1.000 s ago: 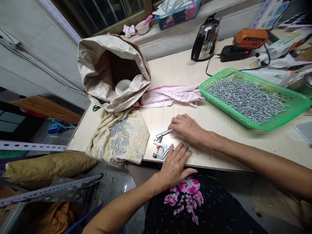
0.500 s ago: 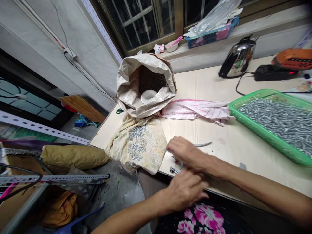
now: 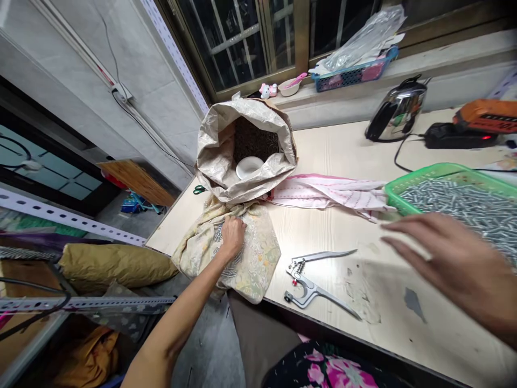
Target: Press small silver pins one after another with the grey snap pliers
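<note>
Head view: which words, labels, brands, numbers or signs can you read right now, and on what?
No text can be read for certain.
Orange block: marking at its right end, too blurred to read.
Pliers: no lettering I can make out.
Kettle: none I can make out.

A home-like workroom: snap pliers [image 3: 320,291] and a plastic basket [image 3: 394,200] of metal pins [image 3: 452,202] share the table [image 3: 331,231] with a steel kettle [image 3: 399,110].

Pliers [image 3: 317,290] released, left hand [image 3: 233,235] at pins [image 3: 231,271], right hand [image 3: 458,264] near basket [image 3: 396,199]
</note>
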`<state>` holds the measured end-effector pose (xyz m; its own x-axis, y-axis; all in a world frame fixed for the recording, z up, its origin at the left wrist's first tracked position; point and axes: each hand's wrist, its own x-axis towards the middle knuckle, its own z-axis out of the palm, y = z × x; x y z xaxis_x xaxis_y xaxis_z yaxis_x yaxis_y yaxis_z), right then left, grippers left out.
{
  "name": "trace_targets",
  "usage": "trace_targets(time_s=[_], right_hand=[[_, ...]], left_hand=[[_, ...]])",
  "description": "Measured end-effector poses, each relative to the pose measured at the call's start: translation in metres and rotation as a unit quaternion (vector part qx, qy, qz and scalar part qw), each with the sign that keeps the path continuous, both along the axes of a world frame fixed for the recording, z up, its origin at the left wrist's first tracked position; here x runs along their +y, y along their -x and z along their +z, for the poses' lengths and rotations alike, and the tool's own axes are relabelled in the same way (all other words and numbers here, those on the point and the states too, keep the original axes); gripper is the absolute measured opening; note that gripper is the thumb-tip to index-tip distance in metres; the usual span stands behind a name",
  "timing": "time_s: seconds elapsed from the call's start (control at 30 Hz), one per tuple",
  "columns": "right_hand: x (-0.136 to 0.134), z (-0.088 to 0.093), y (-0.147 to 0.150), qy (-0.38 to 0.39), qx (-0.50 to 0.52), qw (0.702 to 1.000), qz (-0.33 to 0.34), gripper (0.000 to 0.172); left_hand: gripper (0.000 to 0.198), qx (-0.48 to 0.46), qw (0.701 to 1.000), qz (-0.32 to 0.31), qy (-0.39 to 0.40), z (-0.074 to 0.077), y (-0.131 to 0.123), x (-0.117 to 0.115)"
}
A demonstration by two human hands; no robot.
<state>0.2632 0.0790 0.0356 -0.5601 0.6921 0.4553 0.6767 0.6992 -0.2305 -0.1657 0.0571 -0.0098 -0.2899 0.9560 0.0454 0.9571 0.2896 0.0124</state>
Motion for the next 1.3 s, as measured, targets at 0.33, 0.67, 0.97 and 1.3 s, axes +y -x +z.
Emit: trace_targets(time_s=[0.33, 0.67, 0.97, 1.3], right_hand=[[-0.076, -0.063, 0.087, 0.150, -0.076, 0.979, 0.118, 0.018], [-0.083, -0.070, 0.089, 0.009, -0.058, 0.986, 0.154, 0.023], [-0.082, -0.075, 0.091, -0.018, -0.065, 0.985, 0.156, 0.026], [-0.059, -0.064, 0.079, 0.073, -0.108, 0.984, 0.120, 0.077]], left_hand=[[0.025, -0.276, 0.961, -0.027, 0.017, 0.029, -0.039, -0.038], [0.032, -0.531, 0.843, 0.027, 0.078, 0.000, -0.107, -0.114], [0.034, -0.482, 0.855, 0.036, 0.188, 0.008, -0.108, -0.099], [0.034, -0.446, 0.843, 0.049, 0.297, 0.008, -0.107, -0.086]])
